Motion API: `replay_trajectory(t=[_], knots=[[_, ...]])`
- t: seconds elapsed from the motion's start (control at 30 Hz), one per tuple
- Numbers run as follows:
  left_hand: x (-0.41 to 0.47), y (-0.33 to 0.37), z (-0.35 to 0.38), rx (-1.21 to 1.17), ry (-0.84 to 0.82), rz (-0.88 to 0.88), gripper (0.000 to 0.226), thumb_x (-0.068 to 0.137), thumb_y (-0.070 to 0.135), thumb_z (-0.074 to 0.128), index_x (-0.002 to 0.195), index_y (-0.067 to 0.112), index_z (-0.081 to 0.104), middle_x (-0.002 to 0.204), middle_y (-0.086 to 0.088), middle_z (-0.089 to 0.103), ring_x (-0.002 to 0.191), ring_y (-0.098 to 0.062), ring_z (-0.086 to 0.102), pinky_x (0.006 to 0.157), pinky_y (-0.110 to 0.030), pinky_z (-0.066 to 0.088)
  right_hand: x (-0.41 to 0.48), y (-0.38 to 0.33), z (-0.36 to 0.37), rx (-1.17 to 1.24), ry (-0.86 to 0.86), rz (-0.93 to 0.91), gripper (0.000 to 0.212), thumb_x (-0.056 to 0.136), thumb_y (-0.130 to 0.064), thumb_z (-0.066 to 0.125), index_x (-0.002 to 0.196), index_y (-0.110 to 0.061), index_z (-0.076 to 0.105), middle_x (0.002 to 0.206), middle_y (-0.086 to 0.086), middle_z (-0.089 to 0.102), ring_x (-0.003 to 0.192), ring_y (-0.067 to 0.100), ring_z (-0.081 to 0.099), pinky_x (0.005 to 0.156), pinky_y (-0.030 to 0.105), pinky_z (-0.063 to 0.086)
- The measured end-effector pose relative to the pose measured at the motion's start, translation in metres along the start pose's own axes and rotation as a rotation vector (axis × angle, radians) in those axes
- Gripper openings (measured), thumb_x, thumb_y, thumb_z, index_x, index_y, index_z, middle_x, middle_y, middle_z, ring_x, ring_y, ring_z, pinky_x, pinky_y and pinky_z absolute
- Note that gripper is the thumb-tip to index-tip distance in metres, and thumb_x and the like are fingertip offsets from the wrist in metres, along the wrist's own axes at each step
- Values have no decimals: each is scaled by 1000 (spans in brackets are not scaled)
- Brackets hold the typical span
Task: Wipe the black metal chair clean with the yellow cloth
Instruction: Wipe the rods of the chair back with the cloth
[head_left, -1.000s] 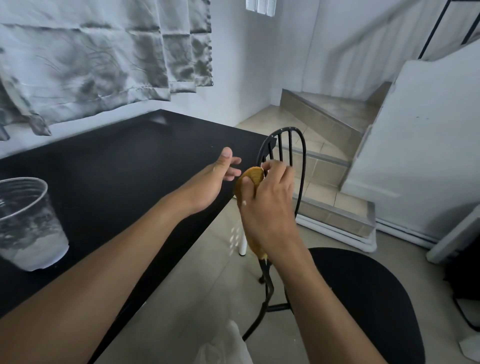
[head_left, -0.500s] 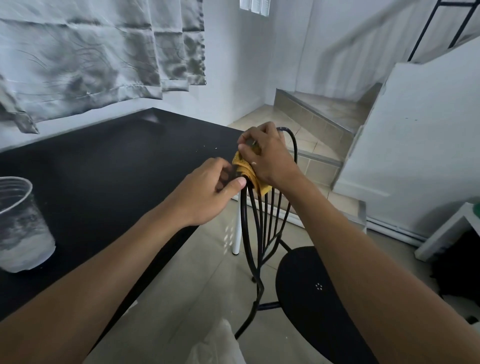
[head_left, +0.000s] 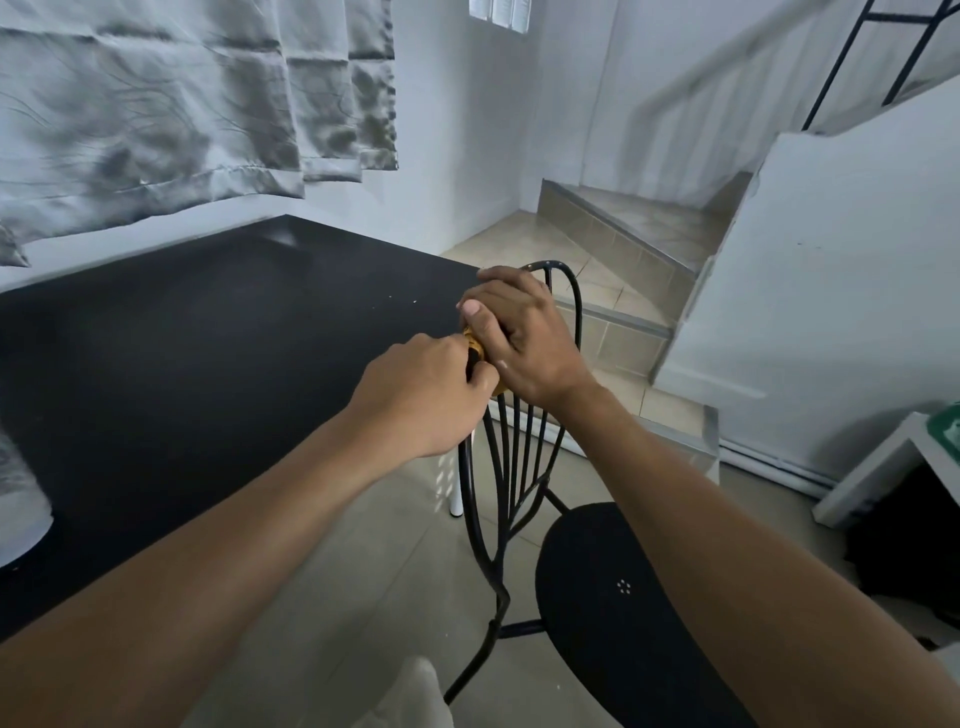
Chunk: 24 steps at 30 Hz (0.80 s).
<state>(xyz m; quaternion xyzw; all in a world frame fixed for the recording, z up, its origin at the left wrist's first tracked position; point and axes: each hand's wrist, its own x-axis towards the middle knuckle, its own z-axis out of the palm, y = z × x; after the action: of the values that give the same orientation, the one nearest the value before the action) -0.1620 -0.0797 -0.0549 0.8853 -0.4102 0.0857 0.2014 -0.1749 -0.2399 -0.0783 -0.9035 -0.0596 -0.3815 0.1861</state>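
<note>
Both forearms bare, no sleeves; hands (head_left: 524, 338) ungloved, no rings.

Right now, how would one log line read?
right hand: yellow cloth on black metal chair backrest | left hand: gripping frame

The chair (head_left: 519, 467) is positioned right of the table (head_left: 208, 364), with the steps (head_left: 623, 270) behind it. Both hands are placed on the chair back, the cloth (head_left: 475, 348) between them.
</note>
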Motion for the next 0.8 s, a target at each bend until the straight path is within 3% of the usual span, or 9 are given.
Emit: replay_trajectory(t=[0.1,0.2,0.3,0.43,0.53,0.6,0.7,0.8], knots=[[0,0,-1,65,-25,5,29,98,36,32,83,15,46,68,-1,46,60,-23,48,57,-33,36,7,5,5,23,11,-21,47,101,-30,34,74,-6,63,81,3,66,92,19,60,89,36,44],[-1,-1,-1,127,-31,14,31,99,36,31,78,16,42,64,2,43,52,-14,41,48,-31,28,19,14,11,59,16,27,47,99,-31,33,70,-4,60,70,4,61,72,19,56,79,38,45],[0,0,-4,176,-59,30,36,100,37,30,69,20,34,62,3,44,50,-12,42,45,-28,26,29,29,15,95,34,57,50,98,-33,31,71,-2,60,70,9,62,76,24,59,78,39,45],[5,1,-7,214,-87,44,36,99,38,30,67,21,34,60,4,46,49,-10,43,44,-26,26,41,50,18,135,61,52,51,97,-31,31,76,-3,68,78,9,70,91,21,63,86,17,41],[13,3,-14,297,-201,52,37,99,39,30,68,22,37,64,3,48,53,-11,48,48,-27,34,46,62,19,155,90,39,46,98,-25,37,76,-2,70,77,9,70,90,17,62,85,9,38],[21,6,-19,311,-274,9,37,98,42,29,71,21,42,67,2,50,57,-12,49,53,-29,39,46,66,23,163,102,34,44,98,-23,38,74,0,68,74,11,68,84,19,61,83,11,40],[46,11,-16,294,-233,-55,38,98,46,27,82,17,47,71,2,48,60,-14,46,57,-31,36,47,66,27,171,79,27,51,99,-28,36,68,4,61,66,14,62,70,26,58,82,20,42],[74,16,-8,276,-244,-53,28,100,33,29,82,17,44,71,0,43,70,-21,49,64,-35,37,49,70,21,192,38,11,51,101,-29,39,61,1,52,56,8,52,59,24,50,73,27,42]])
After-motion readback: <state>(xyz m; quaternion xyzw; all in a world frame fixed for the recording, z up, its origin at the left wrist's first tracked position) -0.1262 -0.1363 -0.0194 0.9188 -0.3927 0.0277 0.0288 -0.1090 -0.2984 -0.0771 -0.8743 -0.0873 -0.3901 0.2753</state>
